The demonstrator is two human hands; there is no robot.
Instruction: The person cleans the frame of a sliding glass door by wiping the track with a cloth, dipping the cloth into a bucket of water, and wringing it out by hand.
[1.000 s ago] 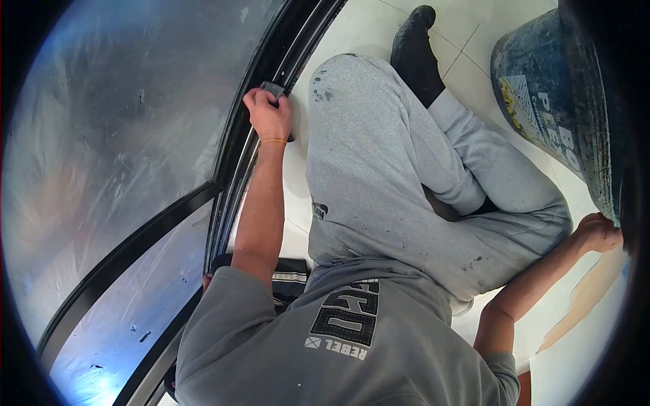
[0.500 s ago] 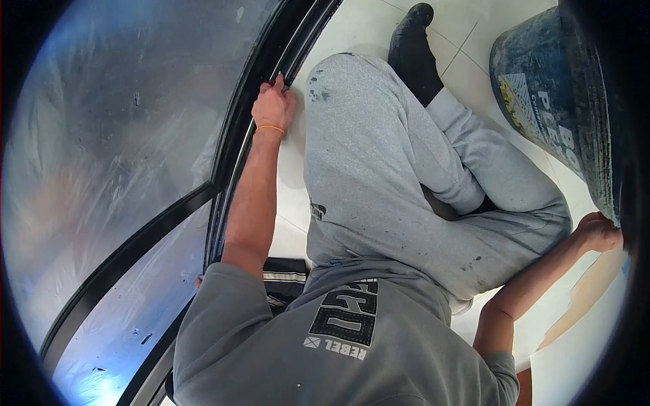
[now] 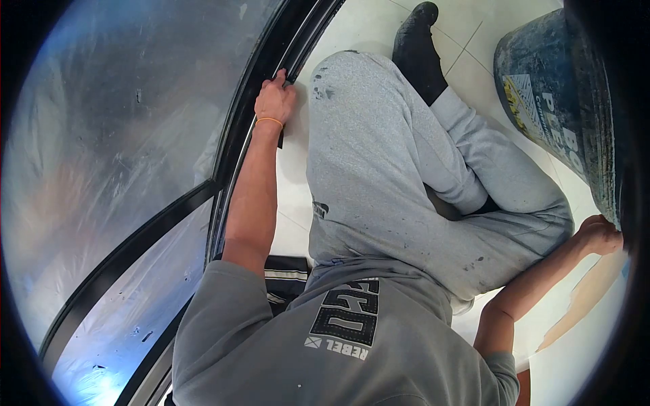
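Observation:
My left hand (image 3: 275, 101) is on the black frame (image 3: 245, 118) at the left, its fingers bent against the grooved edge. A small dark piece (image 3: 281, 140) shows beneath that wrist, and I cannot tell what the fingers grip. Clear plastic film (image 3: 135, 135) covers the panel inside the frame. At the far right, my right hand (image 3: 600, 235) is closed, its fingertips out of sight at the dark edge of the view. Directly above it is the lower end of a dark, dirty bucket (image 3: 542, 101) with printed lettering.
My legs in grey trousers (image 3: 379, 149) are folded on the pale tiled floor (image 3: 467, 37). A black item with light stripes (image 3: 286, 274) lies between my left arm and my waist. Below my right hand is a white surface with a brown patch (image 3: 575, 304).
My left hand has turned slightly at the frame, and the dark piece beneath its wrist now shows. The view has shifted a little; my right hand stays by the bucket.

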